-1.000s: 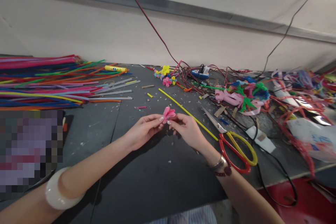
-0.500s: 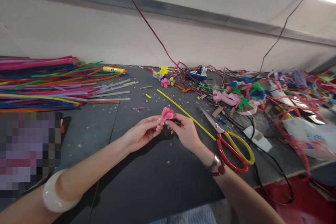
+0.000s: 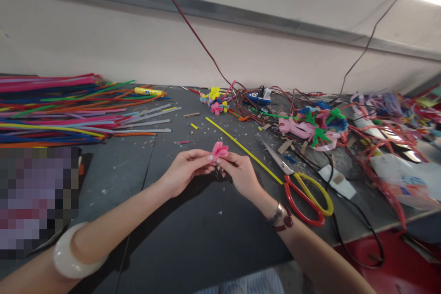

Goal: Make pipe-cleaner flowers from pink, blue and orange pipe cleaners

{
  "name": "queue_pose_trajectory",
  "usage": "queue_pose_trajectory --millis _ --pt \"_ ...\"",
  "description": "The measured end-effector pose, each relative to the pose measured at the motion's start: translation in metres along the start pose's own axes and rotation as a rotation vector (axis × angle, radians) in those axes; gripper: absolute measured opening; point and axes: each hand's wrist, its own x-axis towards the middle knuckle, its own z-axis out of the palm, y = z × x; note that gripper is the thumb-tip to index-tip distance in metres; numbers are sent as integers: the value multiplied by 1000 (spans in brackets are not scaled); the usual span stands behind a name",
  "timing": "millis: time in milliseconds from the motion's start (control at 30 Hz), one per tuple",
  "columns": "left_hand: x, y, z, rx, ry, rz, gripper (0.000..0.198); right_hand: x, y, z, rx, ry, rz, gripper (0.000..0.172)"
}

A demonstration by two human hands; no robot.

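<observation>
While pinched, one pipe-cleaner flower (image 3: 219,150) between left hand (image 3: 186,171) and right hand (image 3: 239,174)

At the grip, a pink chenille flower (image 3: 219,150) shows a soft, fuzzy pile. To its right lie a fuzzy yellow chenille stem (image 3: 241,149) and scissors (image 3: 277,161) with smooth metal blades and glossy red and yellow plastic handles (image 3: 303,200). Below the grip, the dark worktop (image 3: 203,239) looks matt and scuffed; to the left, a smooth, glossy white bangle (image 3: 74,250).

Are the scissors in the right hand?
No, the scissors lie on the table, apart from the right hand, which holds a pink pipe-cleaner flower.
</observation>
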Motion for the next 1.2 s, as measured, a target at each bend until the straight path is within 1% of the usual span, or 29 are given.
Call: queue_pose_trajectory --millis 100,233,300,367,433,500,600,733,800,1000,1100,1200 --pt "-3 3 3 163 28 127 13 0 1 0 -29 22 6 13" --pt "-7 7 6 387 82 243 16 -1 0 1 -121 64 -51 12" --pt "-7 8 6 491 91 284 15 -2 0 1 -164 77 -79 13" --pt "-6 8 4 510 67 272 12 -1 -1 0 -193 81 -95 14" --pt "-4 7 2 416 10 181 11 0 -2 -2 -201 74 -98 15" --pt "-3 6 0 262 -52 49 11 1 -4 -4 -179 51 -91 15" --pt "-2 5 -2 76 -95 -95 10 3 -7 -6 -105 -4 -73 13" --pt "-2 4 -2 -47 -106 -140 9 4 -12 -9 17 -92 16 12" --pt "-2 3 -2 -94 -124 -159 9 4 -14 -11 48 -114 36 13" --pt "-8 3 2 -184 -234 -222 17 2 -13 -12 91 -186 -25 12" --pt "-12 3 6 -235 -292 -248 22 0 -7 -7 135 -174 -21 12" --pt "-16 3 9 -312 -348 -260 20 -4 -2 1 213 -158 52 18"
